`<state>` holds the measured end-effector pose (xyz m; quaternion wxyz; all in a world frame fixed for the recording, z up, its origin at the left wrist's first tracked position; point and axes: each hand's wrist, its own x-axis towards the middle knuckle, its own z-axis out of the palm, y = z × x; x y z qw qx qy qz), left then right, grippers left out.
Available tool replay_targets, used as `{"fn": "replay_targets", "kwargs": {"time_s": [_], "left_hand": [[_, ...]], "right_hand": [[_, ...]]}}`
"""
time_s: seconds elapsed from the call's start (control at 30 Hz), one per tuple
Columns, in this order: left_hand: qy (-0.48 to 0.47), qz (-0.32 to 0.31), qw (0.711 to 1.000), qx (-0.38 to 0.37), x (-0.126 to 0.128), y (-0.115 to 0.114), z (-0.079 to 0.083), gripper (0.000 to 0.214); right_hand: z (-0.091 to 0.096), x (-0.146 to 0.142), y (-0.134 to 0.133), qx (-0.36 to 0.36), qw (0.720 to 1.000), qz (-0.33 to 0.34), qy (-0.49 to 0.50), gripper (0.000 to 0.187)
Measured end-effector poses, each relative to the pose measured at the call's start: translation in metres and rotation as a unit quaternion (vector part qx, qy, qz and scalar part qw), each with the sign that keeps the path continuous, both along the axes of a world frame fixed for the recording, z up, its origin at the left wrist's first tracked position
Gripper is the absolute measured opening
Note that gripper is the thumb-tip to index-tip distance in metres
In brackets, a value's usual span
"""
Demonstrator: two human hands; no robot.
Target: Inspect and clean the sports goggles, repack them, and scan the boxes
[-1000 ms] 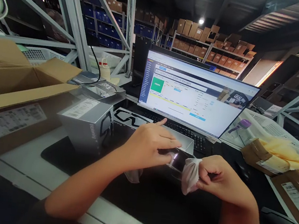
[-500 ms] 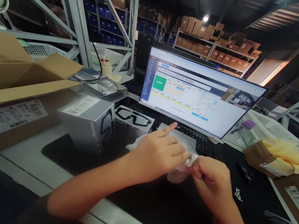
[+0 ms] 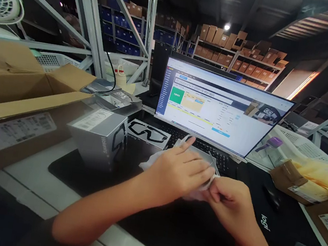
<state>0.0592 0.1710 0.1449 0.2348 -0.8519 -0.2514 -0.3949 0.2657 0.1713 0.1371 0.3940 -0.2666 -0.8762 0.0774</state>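
My left hand and my right hand meet above the black desk mat, in front of the monitor. Both are closed on a thin white cloth that bunches between them and trails out to the left. The left hand's fingers lie over the top of the bundle. The right hand pinches its right end. Whatever the cloth wraps is hidden by my fingers. A flat grey box lies just behind my hands on the keyboard.
A silver product box printed with goggles stands left of my hands, a flat printed lid behind it. An open cardboard carton fills the left. Brown parcels and yellow padding lie right. A black mouse sits on the mat.
A dark glossy object seen between my hands a second ago is now covered by the cloth. My hands have come together, and the view has tilted slightly up.
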Motion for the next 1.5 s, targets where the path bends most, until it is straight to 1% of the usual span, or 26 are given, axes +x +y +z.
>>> {"fn": "replay_targets", "kwargs": {"time_s": [0.07, 0.13, 0.17, 0.2, 0.27, 0.33, 0.4, 0.47, 0.57, 0.67, 0.73, 0.8, 0.83, 0.87, 0.93, 1.0, 1.03, 1.1, 1.17, 1.2, 1.27, 1.3, 1.37, 1.43, 1.47, 1.5], "left_hand": [[-0.055, 0.068, 0.996, 0.03, 0.001, -0.008, 0.003, 0.033], [-0.136, 0.162, 0.976, 0.045, 0.0, -0.016, 0.004, 0.044], [-0.17, 0.197, 0.965, 0.041, -0.001, -0.02, 0.004, 0.046], [-0.189, 0.215, 0.958, 0.025, -0.001, -0.023, 0.002, 0.047], [-0.171, 0.204, 0.963, -0.037, 0.003, -0.028, -0.006, 0.051], [-0.116, 0.175, 0.973, -0.097, 0.011, -0.03, -0.017, 0.063], [-0.083, 0.173, 0.976, -0.105, 0.022, -0.031, -0.029, 0.076], [-0.077, 0.191, 0.975, -0.078, 0.031, -0.029, -0.039, 0.079], [-0.084, 0.19, 0.977, -0.045, 0.038, -0.023, -0.046, 0.066], [-0.112, 0.137, 0.983, -0.045, 0.037, -0.017, -0.044, 0.048], [-0.124, 0.089, 0.985, -0.074, 0.033, -0.014, -0.04, 0.047], [-0.113, 0.048, 0.984, -0.129, 0.027, -0.013, -0.036, 0.051], [-0.099, 0.03, 0.982, -0.156, 0.024, -0.012, -0.034, 0.052], [-0.082, 0.013, 0.98, -0.18, 0.02, -0.012, -0.032, 0.053], [-0.043, -0.018, 0.978, -0.203, 0.016, -0.01, -0.029, 0.053], [-0.017, -0.036, 0.982, -0.183, 0.015, -0.007, -0.028, 0.053], [-0.012, -0.033, 0.987, -0.16, 0.016, -0.006, -0.028, 0.052], [-0.024, -0.002, 0.995, -0.097, 0.022, -0.004, -0.029, 0.044], [-0.061, 0.045, 0.996, -0.034, 0.029, -0.004, -0.031, 0.029], [-0.083, 0.066, 0.994, -0.004, 0.032, -0.004, -0.033, 0.022], [-0.114, 0.089, 0.987, 0.063, 0.036, -0.003, -0.037, 0.016], [-0.123, 0.086, 0.984, 0.099, 0.036, -0.002, -0.04, 0.015], [-0.136, 0.07, 0.976, 0.156, 0.035, 0.0, -0.046, 0.011], [-0.148, 0.06, 0.971, 0.178, 0.032, 0.002, -0.051, 0.01], [-0.149, 0.063, 0.971, 0.178, 0.032, 0.002, -0.052, 0.01], [-0.145, 0.07, 0.972, 0.173, 0.032, 0.003, -0.054, 0.01]], "right_hand": [[-0.002, -0.002, 0.002, -0.002, 0.997, -0.036, 0.064, 0.039], [-0.001, 0.0, 0.005, -0.037, 0.986, -0.083, 0.143, 0.044], [-0.001, 0.001, 0.007, -0.056, 0.976, -0.104, 0.184, 0.045], [0.0, 0.002, 0.008, -0.074, 0.965, -0.119, 0.221, 0.046], [-0.001, 0.001, 0.01, -0.098, 0.948, -0.127, 0.274, 0.047], [-0.003, -0.006, 0.009, -0.104, 0.943, -0.123, 0.293, 0.047], [-0.008, -0.015, 0.006, -0.084, 0.946, -0.12, 0.289, 0.045], [-0.014, -0.023, 0.001, -0.042, 0.956, -0.11, 0.268, 0.043], [-0.02, -0.027, -0.004, 0.039, 0.971, -0.085, 0.22, 0.041], [-0.018, -0.024, -0.006, 0.087, 0.975, -0.076, 0.188, 0.041], [-0.013, -0.018, -0.007, 0.065, 0.977, -0.071, 0.191, 0.042], [-0.006, -0.01, -0.007, -0.017, 0.973, -0.069, 0.22, 0.047], [-0.002, -0.006, -0.007, -0.075, 0.963, -0.071, 0.248, 0.05], [0.002, -0.001, -0.006, -0.139, 0.946, -0.072, 0.283, 0.052], [0.01, 0.008, -0.003, -0.257, 0.893, -0.065, 0.364, 0.057], [0.015, 0.014, 0.001, -0.334, 0.836, -0.045, 0.433, 0.062], [0.016, 0.014, 0.002, -0.357, 0.812, -0.033, 0.46, 0.064], [0.016, 0.01, 0.004, -0.375, 0.776, -0.016, 0.507, 0.065], [0.01, 0.0, 0.002, -0.372, 0.751, 0.0, 0.546, 0.064], [0.005, -0.008, 0.0, -0.363, 0.745, 0.007, 0.56, 0.062], [-0.006, -0.024, -0.006, -0.337, 0.75, 0.014, 0.569, 0.06], [-0.012, -0.032, -0.009, -0.318, 0.762, 0.011, 0.564, 0.058], [-0.024, -0.046, -0.014, -0.261, 0.799, -0.012, 0.541, 0.056], [-0.03, -0.054, -0.017, -0.207, 0.832, -0.043, 0.513, 0.054], [-0.03, -0.054, -0.016, -0.193, 0.84, -0.054, 0.505, 0.054], [-0.028, -0.053, -0.015, -0.194, 0.839, -0.055, 0.505, 0.054]]}}
